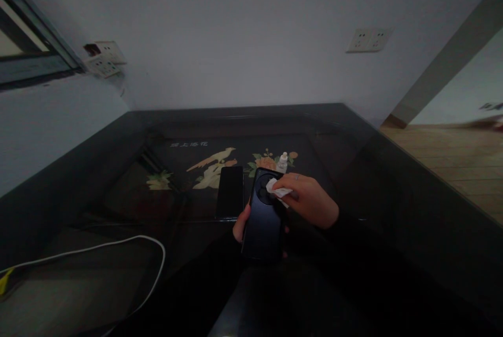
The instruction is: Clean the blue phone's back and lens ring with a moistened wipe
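Observation:
A dark smartphone (262, 229) is tilted up over the table, its back with a large round camera module facing me. Wrapped around its lower sides is my left hand (241, 223), thumb along the left edge and fingertips showing at the right. My right hand (308, 198) pinches a crumpled white tissue (278, 189) against the camera module. A second phone (230, 193) lies flat on the table, just left of the held one, with its dark screen up. Behind my right hand stands a small white bottle (282, 161), its lower part hidden.
The glossy black table (188, 124) has a bird and flower design and meets the wall at the back. A white cable (113, 243) curves across its left side, near something yellow (5, 280). Wall sockets (368, 40) are at the right, others (105, 59) at the left.

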{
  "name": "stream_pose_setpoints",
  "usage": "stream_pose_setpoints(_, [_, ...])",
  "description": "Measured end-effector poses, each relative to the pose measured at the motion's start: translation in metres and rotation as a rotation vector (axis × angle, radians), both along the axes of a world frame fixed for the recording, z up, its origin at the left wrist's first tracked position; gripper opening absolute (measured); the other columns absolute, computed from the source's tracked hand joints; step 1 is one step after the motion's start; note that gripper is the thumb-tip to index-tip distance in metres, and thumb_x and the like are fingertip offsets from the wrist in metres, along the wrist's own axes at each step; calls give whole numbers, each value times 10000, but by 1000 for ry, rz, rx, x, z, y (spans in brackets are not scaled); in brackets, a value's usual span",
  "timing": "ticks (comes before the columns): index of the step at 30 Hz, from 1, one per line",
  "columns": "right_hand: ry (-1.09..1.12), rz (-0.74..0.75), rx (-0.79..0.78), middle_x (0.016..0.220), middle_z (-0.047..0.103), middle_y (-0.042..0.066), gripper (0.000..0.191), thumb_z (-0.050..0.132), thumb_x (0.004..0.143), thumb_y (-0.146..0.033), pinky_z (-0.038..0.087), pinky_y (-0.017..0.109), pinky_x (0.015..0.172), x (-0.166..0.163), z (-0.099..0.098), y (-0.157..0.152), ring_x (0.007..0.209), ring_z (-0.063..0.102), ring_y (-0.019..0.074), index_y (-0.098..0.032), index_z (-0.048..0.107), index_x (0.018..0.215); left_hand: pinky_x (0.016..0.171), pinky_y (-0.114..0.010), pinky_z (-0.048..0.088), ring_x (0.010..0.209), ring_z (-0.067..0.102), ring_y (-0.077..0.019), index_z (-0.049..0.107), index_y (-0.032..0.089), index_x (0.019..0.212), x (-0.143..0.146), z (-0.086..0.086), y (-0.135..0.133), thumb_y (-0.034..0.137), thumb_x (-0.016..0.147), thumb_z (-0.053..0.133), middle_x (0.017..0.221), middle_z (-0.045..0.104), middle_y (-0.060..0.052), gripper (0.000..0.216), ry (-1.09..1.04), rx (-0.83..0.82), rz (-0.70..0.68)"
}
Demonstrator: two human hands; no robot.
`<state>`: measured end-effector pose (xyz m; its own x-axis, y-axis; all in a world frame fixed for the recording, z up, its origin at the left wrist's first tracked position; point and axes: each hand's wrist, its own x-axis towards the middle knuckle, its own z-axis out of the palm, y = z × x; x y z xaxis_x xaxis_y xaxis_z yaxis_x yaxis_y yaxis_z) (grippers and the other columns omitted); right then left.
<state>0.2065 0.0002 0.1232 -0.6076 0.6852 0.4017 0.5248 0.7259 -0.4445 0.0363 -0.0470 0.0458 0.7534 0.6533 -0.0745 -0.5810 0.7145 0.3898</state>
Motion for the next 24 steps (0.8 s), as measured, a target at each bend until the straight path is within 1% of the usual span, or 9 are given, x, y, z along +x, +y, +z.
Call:
stream_pose_setpoints(3, [-65,64,8,848,635,20,149,552,771,-90,410,258,731,-1,2,-3,825,572,152,-189,609,866,740,-487,425,856,609,-294,529,121,1103,-1,0,-1,575,696,525,975,646,-142,609,17,-58,48])
stream_pose_setpoints(6, [-86,25,22,868,636,24,148,541,780,-94,405,274,747,0,4,-4,842,569,160,-190,608,869,738,-519,417,880,599,-309,480,145,1157,-1,1,-1,571,681,544,1044,624,-135,642,29,-91,70])
stream_pose_setpoints(8, [-86,21,8,874,637,22,153,543,778,-92,406,276,746,0,4,-3,844,570,161,-191,607,876,727,-511,424,868,603,-310,496,140,1139,0,0,-1,579,678,545,1053,622,-137,638,26,-80,53])
stream_pose_setpoints(11, [-73,58,-18,857,638,18,159,551,772,-89,409,273,744,-3,1,-4,834,572,160,-192,608,879,700,-464,442,807,619,-294,560,112,1054,3,-5,0,596,681,527,954,654,-143,613,5,-20,31])
stream_pose_setpoints(13, [-13,21,-30,867,640,25,163,548,768,-75,410,274,759,-8,-1,-5,847,574,161,-182,607,874,699,-456,441,805,619,-298,561,97,1062,3,-9,-1,611,679,513,924,657,-148,642,15,20,15])
stream_pose_setpoints(16, [83,-51,-49,880,641,31,159,541,770,-66,409,270,775,-12,-4,-7,855,575,155,-174,605,868,758,-490,412,885,598,-312,432,141,1236,2,-12,-2,580,711,502,1020,629,-140,688,72,21,18])
stream_pose_setpoints(18, [73,-26,-55,866,638,26,163,543,769,-69,406,268,767,-13,-3,-8,846,571,152,-179,607,871,807,-499,386,924,584,-307,346,163,1299,1,-12,-4,540,731,506,1078,604,-135,700,86,-6,59])
stream_pose_setpoints(21, [-26,61,-47,842,631,16,149,551,773,-91,397,272,748,-9,0,-9,820,561,153,-190,609,868,815,-491,386,934,575,-311,408,98,1240,0,-10,-4,542,735,492,1042,611,-156,678,82,-33,109])
stream_pose_setpoints(24, [-72,57,-37,855,631,15,141,546,782,-106,388,276,743,-5,2,-8,825,557,156,-198,608,870,762,-513,404,933,571,-334,447,89,1192,0,-11,-4,576,735,459,1003,620,-170,668,79,-11,79])
